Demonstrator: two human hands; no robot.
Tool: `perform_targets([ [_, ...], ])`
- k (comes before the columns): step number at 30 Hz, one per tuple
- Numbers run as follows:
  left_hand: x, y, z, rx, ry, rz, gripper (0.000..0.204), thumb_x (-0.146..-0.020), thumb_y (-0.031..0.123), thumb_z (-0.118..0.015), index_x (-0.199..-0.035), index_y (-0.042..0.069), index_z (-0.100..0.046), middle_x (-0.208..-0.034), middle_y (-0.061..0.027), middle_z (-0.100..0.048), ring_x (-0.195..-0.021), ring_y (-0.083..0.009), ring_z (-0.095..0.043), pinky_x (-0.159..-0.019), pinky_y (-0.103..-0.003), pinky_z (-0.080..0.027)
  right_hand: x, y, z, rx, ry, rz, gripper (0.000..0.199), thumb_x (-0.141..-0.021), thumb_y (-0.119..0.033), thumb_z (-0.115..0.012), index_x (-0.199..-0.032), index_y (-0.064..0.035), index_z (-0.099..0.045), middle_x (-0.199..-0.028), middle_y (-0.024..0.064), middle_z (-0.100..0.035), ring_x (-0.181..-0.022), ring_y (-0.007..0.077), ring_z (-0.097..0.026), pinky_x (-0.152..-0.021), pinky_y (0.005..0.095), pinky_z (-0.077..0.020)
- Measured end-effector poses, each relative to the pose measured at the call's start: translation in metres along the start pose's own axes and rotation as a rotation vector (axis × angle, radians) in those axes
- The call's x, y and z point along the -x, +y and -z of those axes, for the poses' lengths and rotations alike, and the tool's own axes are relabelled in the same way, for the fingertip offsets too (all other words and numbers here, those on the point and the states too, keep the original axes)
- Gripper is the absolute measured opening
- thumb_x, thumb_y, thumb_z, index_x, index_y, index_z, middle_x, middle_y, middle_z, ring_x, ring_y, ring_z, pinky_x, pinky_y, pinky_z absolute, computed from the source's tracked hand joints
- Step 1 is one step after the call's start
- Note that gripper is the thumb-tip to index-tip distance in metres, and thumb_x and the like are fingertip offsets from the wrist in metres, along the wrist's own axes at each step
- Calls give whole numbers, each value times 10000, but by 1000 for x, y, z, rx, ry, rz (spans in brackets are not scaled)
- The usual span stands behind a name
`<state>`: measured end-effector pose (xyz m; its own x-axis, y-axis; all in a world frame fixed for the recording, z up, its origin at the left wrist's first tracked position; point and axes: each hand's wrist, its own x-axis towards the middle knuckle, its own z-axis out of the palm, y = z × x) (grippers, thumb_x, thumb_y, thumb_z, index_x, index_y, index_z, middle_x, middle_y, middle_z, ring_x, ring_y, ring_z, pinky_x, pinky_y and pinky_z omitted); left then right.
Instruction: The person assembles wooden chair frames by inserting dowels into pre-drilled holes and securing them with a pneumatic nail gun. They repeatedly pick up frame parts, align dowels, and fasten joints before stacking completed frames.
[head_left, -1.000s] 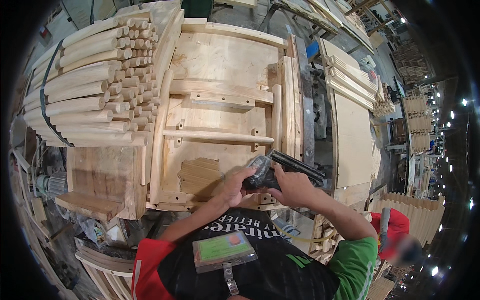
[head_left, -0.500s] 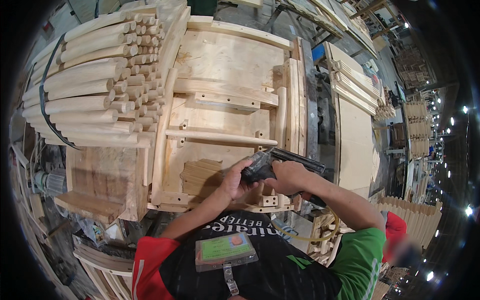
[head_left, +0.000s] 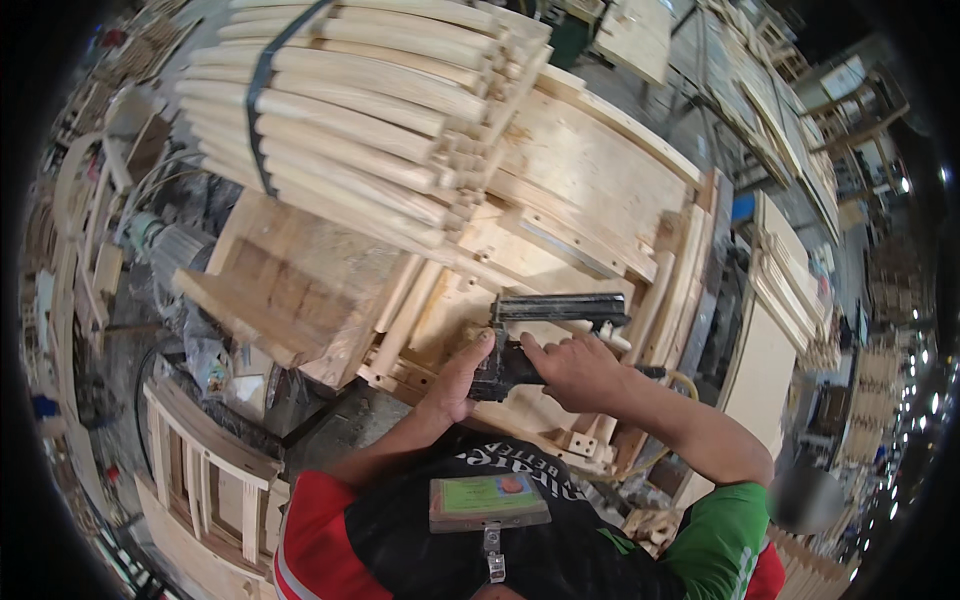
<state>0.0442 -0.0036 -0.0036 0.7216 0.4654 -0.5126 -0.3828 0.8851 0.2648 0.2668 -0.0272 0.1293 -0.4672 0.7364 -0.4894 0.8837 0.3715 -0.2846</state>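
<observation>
Left hand (head_left: 462,380) clasps head of black nail gun (head_left: 515,372), thumb upward, fingers mostly hidden; right hand (head_left: 578,370) curls round its handle; gun sits between both hands, magazine (head_left: 560,308) extending right, above plywood-based wooden jig (head_left: 595,150); strapped bundle of wooden dowels (head_left: 375,95) lies beyond, on left

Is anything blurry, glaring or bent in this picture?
Head view: black corners, straight edges bending toward the fisheye rim; head view: lamps glare at far right; head view: a gray patch at lower right is blurred out, stick ends look soft, the black tool clearer.
</observation>
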Motion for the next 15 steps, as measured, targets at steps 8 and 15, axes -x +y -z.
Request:
perform_targets([
  [8, -14, 31, 8, 125, 185, -291, 315, -1114, 420, -625, -1248, 143, -687, -1102, -27, -776, -926, -152, -764, -813, -329, -628, -85, 21, 26, 149, 31, 110, 791, -958, -579, -693, -1478, -3, -540, -990, 195, -780, -962, 388, -760, -903, 478, -564],
  [15, -33, 35, 16, 159, 165, -289, 331, -1114, 435, -617, -1213, 130, -700, -1050, -33, -782, -895, -162, -766, -761, -340, -639, -96, 26, 28, 203, 18, 119, 739, -987, -578, -666, -1461, -23, -555, -1032, 192, -788, -983, 377, -770, -888, 486, -570],
])
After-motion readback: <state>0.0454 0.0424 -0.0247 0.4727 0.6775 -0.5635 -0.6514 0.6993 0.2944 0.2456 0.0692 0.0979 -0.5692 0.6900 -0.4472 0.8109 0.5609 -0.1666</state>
